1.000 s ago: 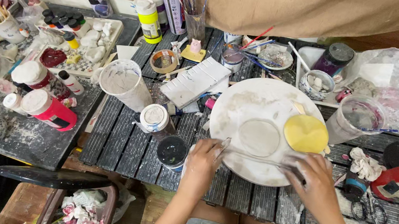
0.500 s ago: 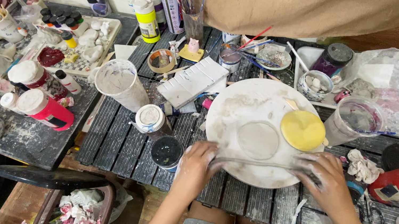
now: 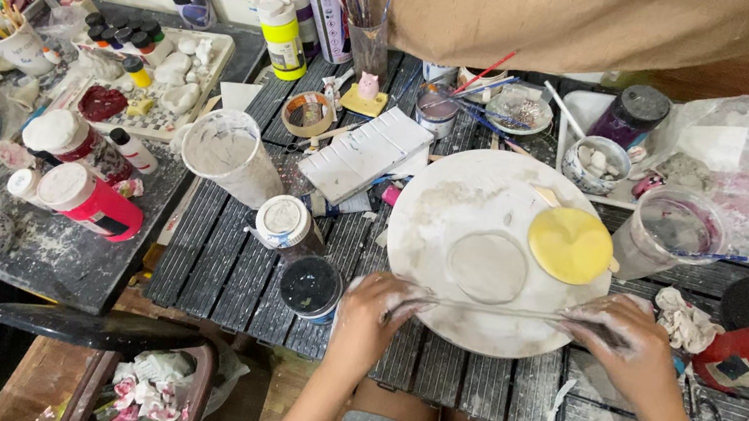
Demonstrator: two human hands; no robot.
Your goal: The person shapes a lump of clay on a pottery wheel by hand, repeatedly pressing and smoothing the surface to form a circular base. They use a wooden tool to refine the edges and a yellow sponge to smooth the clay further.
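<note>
Both hands are at the near edge of a round white board (image 3: pixel 457 204) on the slatted worktop (image 3: pixel 225 257), and each pinches one end of a thin wire (image 3: pixel 500 310) stretched taut between them: the left hand (image 3: pixel 372 317) has its fingers curled onto the left end, the right hand (image 3: pixel 631 345) is closed on the right end. The wire lies just in front of a flat pale clay disc (image 3: pixel 487 266) resting in the middle of the board, with a yellow sponge (image 3: pixel 571 244) to the disc's right. To do this pass well, I judge the wire should stay tight and pressed flat against the board, both hands moving away at the same pace so that it runs under the disc level (slack would let it ride up and gouge the clay). The open dark jar (image 3: pixel 311 286) beside the left wrist is close enough to be knocked.
</note>
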